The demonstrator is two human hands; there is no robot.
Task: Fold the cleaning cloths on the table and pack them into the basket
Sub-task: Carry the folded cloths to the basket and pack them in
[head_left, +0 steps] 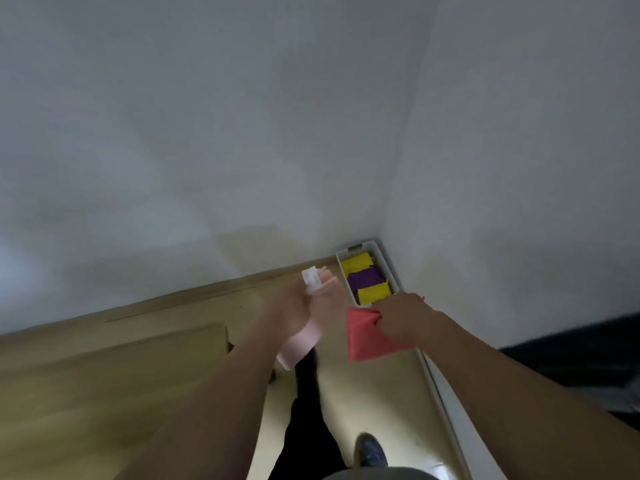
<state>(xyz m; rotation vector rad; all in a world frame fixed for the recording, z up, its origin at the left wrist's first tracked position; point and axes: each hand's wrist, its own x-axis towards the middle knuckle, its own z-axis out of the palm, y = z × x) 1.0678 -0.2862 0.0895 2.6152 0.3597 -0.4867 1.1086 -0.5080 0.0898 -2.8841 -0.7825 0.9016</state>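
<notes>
Left hand (294,308) gripping pink cloth (301,344), blurred; right hand (398,322) pinching red cloth (367,341) near basket (388,261).

Two pale grey-white walls (207,116) fill most of the view and meet in a corner at the far right. A light wooden floor (104,393) runs below them, edged by a wooden skirting board (194,295) along the far wall. A dark shoe (372,452) and a black trouser leg (306,420) show at the near edge. A dark area (588,358) lies at the right.
</notes>
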